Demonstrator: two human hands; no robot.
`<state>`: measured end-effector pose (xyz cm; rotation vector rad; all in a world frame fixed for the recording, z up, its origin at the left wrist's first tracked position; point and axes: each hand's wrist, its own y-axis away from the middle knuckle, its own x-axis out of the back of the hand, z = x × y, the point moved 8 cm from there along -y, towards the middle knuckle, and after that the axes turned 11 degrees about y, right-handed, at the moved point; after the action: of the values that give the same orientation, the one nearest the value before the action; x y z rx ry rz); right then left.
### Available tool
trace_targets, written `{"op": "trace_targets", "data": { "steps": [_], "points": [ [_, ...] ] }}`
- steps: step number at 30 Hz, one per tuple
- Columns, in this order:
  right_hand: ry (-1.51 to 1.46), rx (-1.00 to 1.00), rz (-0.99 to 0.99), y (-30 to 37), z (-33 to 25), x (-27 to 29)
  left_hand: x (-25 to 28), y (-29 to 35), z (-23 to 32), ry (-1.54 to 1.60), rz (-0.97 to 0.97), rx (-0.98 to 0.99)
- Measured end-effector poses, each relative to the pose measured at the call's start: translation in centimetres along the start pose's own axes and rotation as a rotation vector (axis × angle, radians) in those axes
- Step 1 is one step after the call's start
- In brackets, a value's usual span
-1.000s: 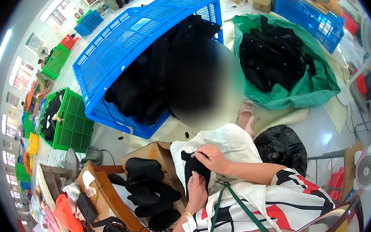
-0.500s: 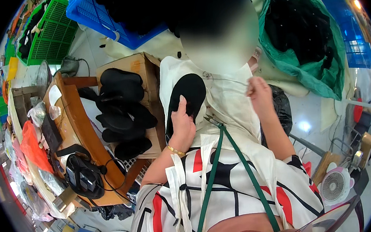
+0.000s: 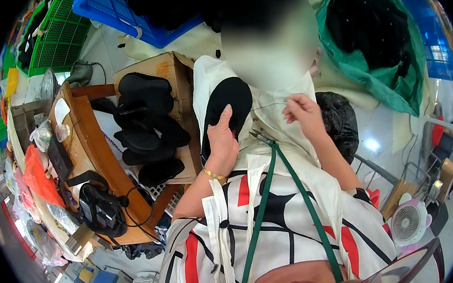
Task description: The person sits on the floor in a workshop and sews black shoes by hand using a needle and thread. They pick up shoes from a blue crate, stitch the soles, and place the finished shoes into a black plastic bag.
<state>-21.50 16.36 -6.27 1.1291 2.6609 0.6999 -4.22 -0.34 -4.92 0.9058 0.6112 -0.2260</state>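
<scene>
My left hand (image 3: 223, 141) grips a black cloth slipper (image 3: 235, 94) over my lap, thumb lying on top of it. A dark thread (image 3: 269, 105) runs from the slipper's right side to my right hand (image 3: 304, 114), whose fingers are pinched together on its end. Whether a needle is in those fingers is too small to tell. Small thread snips (image 3: 261, 137) hang from a green neck strap (image 3: 301, 199) just right of my left hand, touched by neither hand. A white apron (image 3: 286, 153) covers my lap under both hands.
Several black slippers (image 3: 145, 89) are piled on a cardboard box (image 3: 181, 73) at my left, beside a wooden table (image 3: 98, 167). A blue crate (image 3: 162, 37) stands ahead. At the right are a green sack (image 3: 416, 89) of black pieces, a black bag (image 3: 339, 124) and a fan (image 3: 407, 223).
My right hand has come left and slightly down, nearer the slipper, with the thread in its fingers. The left hand keeps its hold and has barely moved.
</scene>
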Motion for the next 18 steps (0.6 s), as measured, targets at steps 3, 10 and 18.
{"op": "trace_targets", "data": {
  "steps": [3, 10, 18],
  "points": [
    [0.176, 0.034, -0.22, 0.4, -3.4, -6.0, 1.0, -0.1, -0.1, -0.002, 0.061, 0.004],
    [0.519, 0.196, -0.331, -0.3, -5.8, -10.5, 1.9, -0.1, -0.4, -0.029, 0.103, 0.042],
    [0.542, 0.206, -0.331, -1.1, -5.6, -10.7, 2.7, -0.5, -0.6, -0.035, 0.12, 0.028]
  ]
}}
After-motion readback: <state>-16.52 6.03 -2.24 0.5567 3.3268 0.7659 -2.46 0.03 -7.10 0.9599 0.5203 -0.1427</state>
